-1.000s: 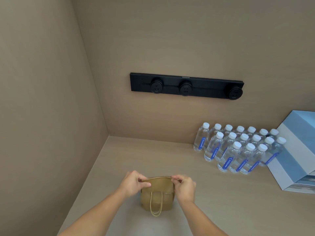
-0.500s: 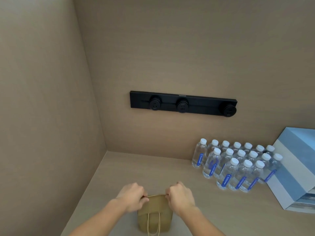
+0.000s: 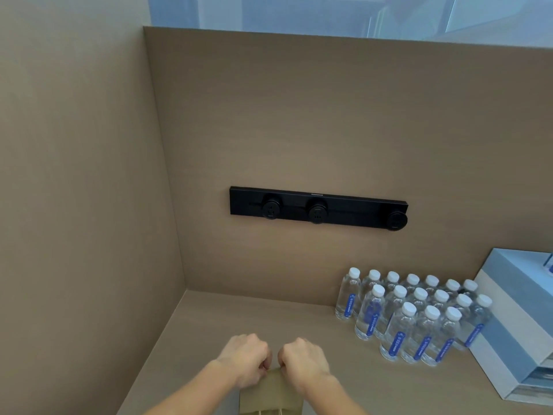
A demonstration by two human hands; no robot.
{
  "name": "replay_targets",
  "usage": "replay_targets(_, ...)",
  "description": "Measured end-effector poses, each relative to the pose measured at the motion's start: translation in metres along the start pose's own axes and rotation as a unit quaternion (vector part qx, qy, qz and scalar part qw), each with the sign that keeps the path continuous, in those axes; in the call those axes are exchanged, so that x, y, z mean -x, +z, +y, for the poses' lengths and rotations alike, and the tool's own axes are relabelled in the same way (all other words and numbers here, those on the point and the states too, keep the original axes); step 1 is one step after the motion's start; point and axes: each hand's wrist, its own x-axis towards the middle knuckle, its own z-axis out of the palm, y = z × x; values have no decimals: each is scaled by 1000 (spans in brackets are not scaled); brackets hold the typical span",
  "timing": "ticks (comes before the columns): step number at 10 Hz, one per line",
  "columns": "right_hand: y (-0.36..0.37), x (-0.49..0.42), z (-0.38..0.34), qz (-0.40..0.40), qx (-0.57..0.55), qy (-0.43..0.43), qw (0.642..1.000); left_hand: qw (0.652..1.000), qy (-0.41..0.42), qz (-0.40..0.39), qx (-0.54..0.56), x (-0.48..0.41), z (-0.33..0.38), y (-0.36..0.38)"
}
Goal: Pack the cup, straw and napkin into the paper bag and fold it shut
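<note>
A small brown paper bag (image 3: pixel 270 395) with twine handles stands at the bottom edge of the view, its lower part cut off. My left hand (image 3: pixel 247 359) and my right hand (image 3: pixel 302 362) sit close together on the bag's top edge, both closed and pinching it near the middle. The bag's mouth looks pressed flat under my fingers. The cup, the straw and the napkin are not visible anywhere.
The light wooden counter (image 3: pixel 299 322) sits in a corner between beige walls. Several water bottles (image 3: pixel 416 319) stand at the right, beside a blue and white box (image 3: pixel 514 319). A black socket rail (image 3: pixel 317 208) is on the back wall.
The view has tilted upward, so the bag and hands have dropped toward the bottom edge. My hands have moved from the bag's top corners inward until they nearly touch.
</note>
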Motion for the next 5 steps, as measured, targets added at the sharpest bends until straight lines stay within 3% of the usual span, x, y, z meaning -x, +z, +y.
replay_targets(5,-29,-4,-9,-15,25,-4,1000,999,-21,0,-28,-4,9,-31)
